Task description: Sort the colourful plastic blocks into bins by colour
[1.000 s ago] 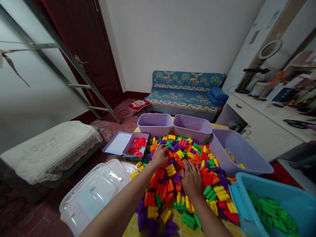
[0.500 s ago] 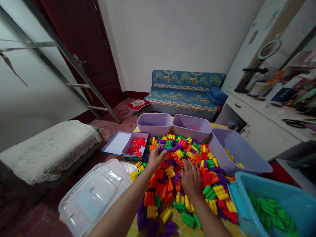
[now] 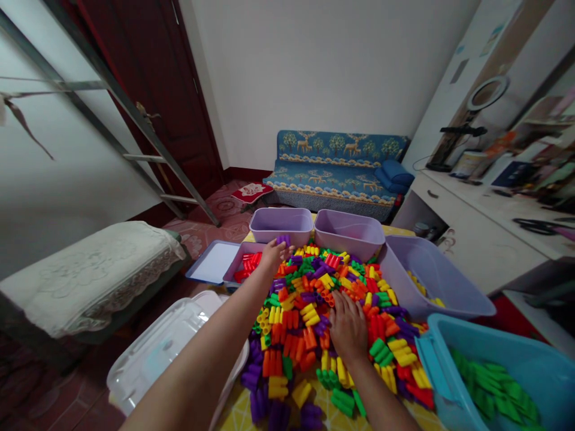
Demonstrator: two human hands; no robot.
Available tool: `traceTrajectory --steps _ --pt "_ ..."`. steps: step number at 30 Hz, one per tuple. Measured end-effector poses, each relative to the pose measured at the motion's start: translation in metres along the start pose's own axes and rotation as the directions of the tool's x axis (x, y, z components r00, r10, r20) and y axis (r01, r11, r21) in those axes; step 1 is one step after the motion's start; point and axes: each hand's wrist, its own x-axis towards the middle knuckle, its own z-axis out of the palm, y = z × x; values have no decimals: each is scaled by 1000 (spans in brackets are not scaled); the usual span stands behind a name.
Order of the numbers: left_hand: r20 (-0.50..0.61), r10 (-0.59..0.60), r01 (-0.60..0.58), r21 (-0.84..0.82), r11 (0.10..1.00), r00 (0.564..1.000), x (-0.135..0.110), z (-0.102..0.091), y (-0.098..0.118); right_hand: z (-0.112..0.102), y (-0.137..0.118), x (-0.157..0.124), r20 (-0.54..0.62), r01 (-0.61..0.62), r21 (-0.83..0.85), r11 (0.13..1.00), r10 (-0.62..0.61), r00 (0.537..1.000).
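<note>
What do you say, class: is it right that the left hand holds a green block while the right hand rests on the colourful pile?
Not quite: the block in the left hand is purple, not green, as the head view shows. The right hand does rest on the pile.

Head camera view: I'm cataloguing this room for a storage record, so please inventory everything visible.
Tube blocks: many, red, orange, yellow, green, purple, heaped on table
Table: one, yellow cover, centre
Bins: three, lilac, two far, one right holding yellow blocks
Tub: one, turquoise, near right, holding green pieces
Open box: one, lilac inside, left, holding red blocks
Clear plastic lids: count unclear, colourless, near left
Sofa: one, patterned blue, back wall
Stool: one, red-and-white cover, left of sofa
Door: one, dark red, left
Ladder: one, grey, left
Draped bench: one, cream cloth, left
Cabinet: one, white, right
Ring light: one, white ring, above cabinet
Cabinet-top items: several, mixed, blurred
Left hand: one, bare, holding purple block above heap
Right hand: one, bare, on heap
</note>
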Motion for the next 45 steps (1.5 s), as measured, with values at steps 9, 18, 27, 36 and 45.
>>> traceTrajectory --steps 9,18,27,36,45 --pt "-44 -99 88 -194 977 994 25 15 23 1 1 -1 -3 -2 3 1000 2 1000" --pt "13 -145 144 -235 961 989 20 8 25 0 0 0 1 -4 -4 1000 4 1000" --pt "36 -130 135 -212 968 991 19 5 31 0 0 -1 4 -2 -4 1000 2 1000" --pt "46 -16 24 -176 984 999 13 1 35 0 1 -1 -5 -3 5 1000 3 1000" --pt "175 340 -360 700 617 924 -61 -51 -32 2 1 -2 2 0 1 1000 0 1000"
